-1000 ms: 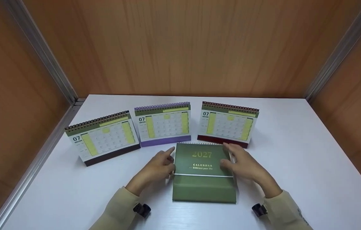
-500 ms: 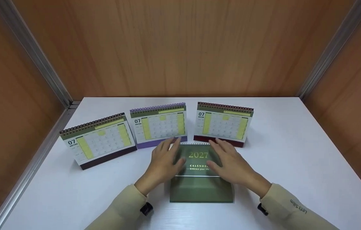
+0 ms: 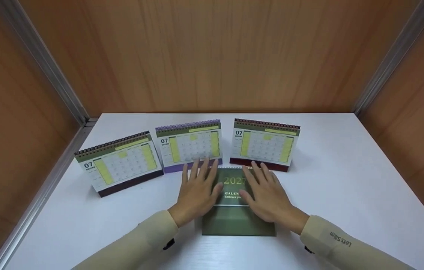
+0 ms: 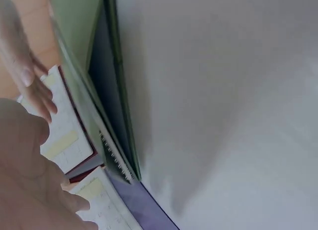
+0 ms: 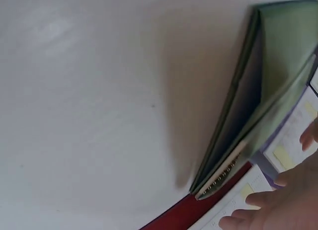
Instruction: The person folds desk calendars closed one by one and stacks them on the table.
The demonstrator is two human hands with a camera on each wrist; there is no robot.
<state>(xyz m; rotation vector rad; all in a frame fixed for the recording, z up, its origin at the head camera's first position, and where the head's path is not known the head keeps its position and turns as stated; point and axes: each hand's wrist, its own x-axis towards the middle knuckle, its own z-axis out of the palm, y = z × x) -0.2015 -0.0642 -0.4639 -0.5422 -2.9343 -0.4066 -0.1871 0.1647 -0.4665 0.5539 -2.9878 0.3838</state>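
A green 2027 desk calendar (image 3: 238,223) lies folded low on the white table in front of the person, spiral edge away. Over its left side my left hand (image 3: 197,195) is spread palm down, fingertips overlapping the purple-based calendar (image 3: 189,146) in the head view. My right hand (image 3: 270,197) spreads likewise over the right part, its fingertips near the spiral and the red-based calendar (image 3: 264,144). Neither hand grips anything. From the left wrist, the green calendar (image 4: 79,26) shows a gap between its layers, and the left hand (image 4: 30,175) appears raised beside its cover.
A dark-based calendar (image 3: 122,165) stands at the left, angled toward the middle. All three standing calendars show month 07. Wood-grain panels (image 3: 212,56) rise behind and at both sides of the white table (image 3: 347,180), with metal posts (image 3: 54,71) at the corners.
Both hands have moved from the green calendar's side edges inward over its cover. Their fingers, bent earlier, are now straight and spread. The green calendar stays about where it was.
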